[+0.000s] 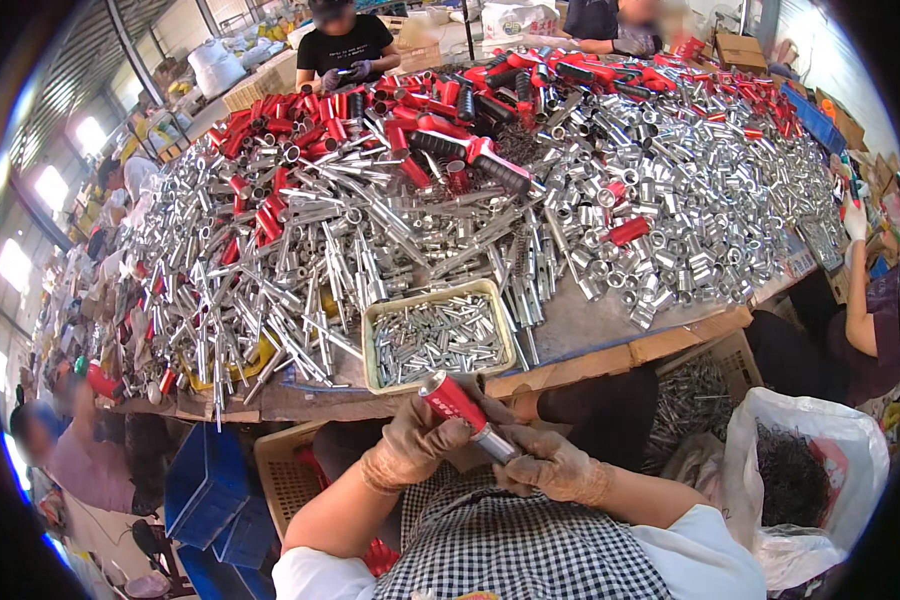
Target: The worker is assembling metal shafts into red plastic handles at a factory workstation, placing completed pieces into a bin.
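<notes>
In front of my checked apron I hold a red cylindrical sleeve (453,402) with a silver metal tube (495,446) at its lower right end. My left hand (413,442), in a worn brownish work glove, is closed around the red part. The similarly gloved right hand (552,466) has its fingers closed on the silver end. The piece tilts, its open end toward the upper left. Just beyond my hands, a cream plastic tray (372,352) of small metal pins (440,338) sits at the table's near edge.
A heap of silver metal tubes and rods (660,230) covers the table, with red sleeves (315,125) and red-black handles (500,165) at the back. Below stand blue bins (205,480) left and a white sack (870,440) right. Other people work around the table.
</notes>
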Available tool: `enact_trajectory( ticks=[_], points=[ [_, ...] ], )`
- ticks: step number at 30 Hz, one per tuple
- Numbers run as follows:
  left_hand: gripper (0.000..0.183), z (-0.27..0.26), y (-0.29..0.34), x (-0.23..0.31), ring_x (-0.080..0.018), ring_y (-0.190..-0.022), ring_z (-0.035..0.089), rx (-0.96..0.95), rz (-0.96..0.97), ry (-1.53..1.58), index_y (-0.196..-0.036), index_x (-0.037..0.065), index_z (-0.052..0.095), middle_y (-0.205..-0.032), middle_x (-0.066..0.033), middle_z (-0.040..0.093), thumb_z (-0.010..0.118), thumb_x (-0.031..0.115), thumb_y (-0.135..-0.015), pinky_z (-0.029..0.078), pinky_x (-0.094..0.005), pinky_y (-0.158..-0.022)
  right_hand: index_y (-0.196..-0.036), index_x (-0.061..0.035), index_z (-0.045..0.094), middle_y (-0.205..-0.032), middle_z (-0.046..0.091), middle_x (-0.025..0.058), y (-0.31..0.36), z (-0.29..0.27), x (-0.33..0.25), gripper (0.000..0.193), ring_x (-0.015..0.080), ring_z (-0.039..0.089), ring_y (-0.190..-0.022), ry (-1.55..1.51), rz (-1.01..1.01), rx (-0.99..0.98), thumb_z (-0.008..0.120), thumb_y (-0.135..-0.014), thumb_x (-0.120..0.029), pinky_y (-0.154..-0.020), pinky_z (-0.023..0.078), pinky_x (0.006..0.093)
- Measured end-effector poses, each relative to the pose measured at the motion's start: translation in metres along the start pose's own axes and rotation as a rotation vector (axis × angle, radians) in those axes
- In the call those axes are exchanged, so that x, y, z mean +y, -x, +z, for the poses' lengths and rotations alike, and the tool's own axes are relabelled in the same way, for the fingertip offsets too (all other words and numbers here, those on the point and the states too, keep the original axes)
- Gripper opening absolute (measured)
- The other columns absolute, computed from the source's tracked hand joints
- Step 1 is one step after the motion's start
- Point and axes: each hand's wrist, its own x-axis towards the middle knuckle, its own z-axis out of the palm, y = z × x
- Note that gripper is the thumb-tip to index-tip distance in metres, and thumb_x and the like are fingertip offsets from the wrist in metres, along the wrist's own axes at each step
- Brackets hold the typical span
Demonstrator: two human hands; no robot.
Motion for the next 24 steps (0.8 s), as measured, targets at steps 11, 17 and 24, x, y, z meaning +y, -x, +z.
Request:
enact_trajectory(
  ticks=[11,17,24],
  points=[
    [0.052,-0.014,0.025,-0.009,-0.0252,-0.09,0.062,0.378,-0.09,0.103,-0.125,0.004,0.049,-0.096,-0.0094,0.063,0.063,0.04,-0.091,0.051,-0.0403,-0.084,-0.101,-0.0061,0.07,-0.093,0.068,0.0192,-0.078,-0.035,-0.11,0.064,0.0266,0.067,-0.09,1.701,0.053,0.25,0.053,-0.086,-0.066,-0.082,0.05,0.0405],
    [0.045,-0.008,0.035,-0.035,-0.0285,-0.081,0.064,0.164,-0.353,0.456,-0.124,0.003,0.049,-0.093,-0.0141,0.064,0.06,0.034,-0.093,0.052,-0.0439,-0.079,-0.099,0.0027,0.068,-0.103,0.064,0.0255,-0.161,-0.118,-0.116,0.065,0.0377,0.063,-0.099,1.9,0.076,1.132,0.069,-0.074,-0.057,-0.087,0.048,0.0464],
    [0.037,-0.006,0.038,-0.046,-0.0279,-0.072,0.063,0.175,-0.403,0.586,-0.117,0.004,0.053,-0.088,-0.0144,0.063,0.063,0.029,-0.092,0.054,-0.0426,-0.069,-0.097,0.0013,0.067,-0.103,0.065,0.0261,-0.159,-0.133,-0.113,0.052,0.0413,0.061,-0.099,1.665,0.023,1.04,0.067,-0.078,-0.047,-0.087,0.047,0.0465]
  ],
)
